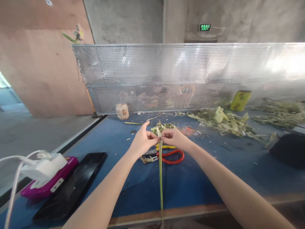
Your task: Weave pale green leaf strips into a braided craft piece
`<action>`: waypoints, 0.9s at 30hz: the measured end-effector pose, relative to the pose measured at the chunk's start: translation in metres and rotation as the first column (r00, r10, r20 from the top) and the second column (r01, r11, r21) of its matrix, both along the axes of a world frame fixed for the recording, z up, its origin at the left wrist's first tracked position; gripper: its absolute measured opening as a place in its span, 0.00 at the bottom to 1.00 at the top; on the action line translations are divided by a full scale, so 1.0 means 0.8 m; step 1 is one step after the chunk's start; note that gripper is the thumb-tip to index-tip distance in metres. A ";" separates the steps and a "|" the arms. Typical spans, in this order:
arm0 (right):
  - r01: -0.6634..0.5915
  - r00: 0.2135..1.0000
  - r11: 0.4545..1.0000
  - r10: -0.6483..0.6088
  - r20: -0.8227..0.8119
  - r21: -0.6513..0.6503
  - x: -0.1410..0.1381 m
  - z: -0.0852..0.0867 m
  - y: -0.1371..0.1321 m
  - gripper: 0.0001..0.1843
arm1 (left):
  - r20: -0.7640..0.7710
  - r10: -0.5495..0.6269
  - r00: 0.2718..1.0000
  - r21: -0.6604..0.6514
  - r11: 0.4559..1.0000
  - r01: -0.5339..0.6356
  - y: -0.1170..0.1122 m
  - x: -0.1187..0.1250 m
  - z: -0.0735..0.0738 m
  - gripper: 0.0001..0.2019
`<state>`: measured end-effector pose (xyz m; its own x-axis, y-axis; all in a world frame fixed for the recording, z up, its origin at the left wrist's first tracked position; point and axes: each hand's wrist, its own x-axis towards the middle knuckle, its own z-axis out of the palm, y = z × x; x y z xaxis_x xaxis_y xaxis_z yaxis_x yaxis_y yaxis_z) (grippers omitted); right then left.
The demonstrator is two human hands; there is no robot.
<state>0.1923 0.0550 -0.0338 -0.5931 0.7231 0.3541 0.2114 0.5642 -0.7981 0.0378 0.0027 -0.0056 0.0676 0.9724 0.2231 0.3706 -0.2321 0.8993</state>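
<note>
Over the blue table (195, 181) my left hand (142, 141) and my right hand (172, 137) meet at the top of a long green leaf strip (161, 178). Both hands are closed in a pinch on its upper end. The strip hangs straight down past the table's front edge. Just below my hands lie red-handled scissors (172, 157) and a yellow-handled tool (165, 147). A small twisted bit of leaf (147, 159) lies beside the scissors.
A pile of leaf scraps (224, 122) spreads along the back right, with a yellow cup (240, 100) and a perforated metal screen (190, 76) behind. A small jar (122, 111) stands at the back. A black phone (71, 187), a purple box (51, 181) with a white charger sit left; a black object (289, 149) right.
</note>
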 end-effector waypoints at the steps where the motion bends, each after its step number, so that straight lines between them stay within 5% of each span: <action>1: 0.008 1.000 1.000 -0.007 -0.014 0.010 -0.001 -0.001 0.000 0.09 | 0.003 0.004 1.000 0.014 1.000 -0.004 0.001 0.001 -0.002 0.42; 11: 0.272 0.962 0.929 -0.265 -0.065 0.249 -0.013 -0.001 -0.012 0.10 | -0.033 0.106 0.994 0.162 0.982 -0.099 0.005 0.007 -0.010 0.34; 27: 0.305 0.950 0.889 -0.311 -0.039 0.340 -0.017 0.003 -0.022 0.09 | 0.022 0.078 0.997 0.167 0.983 -0.081 0.004 0.012 -0.013 0.35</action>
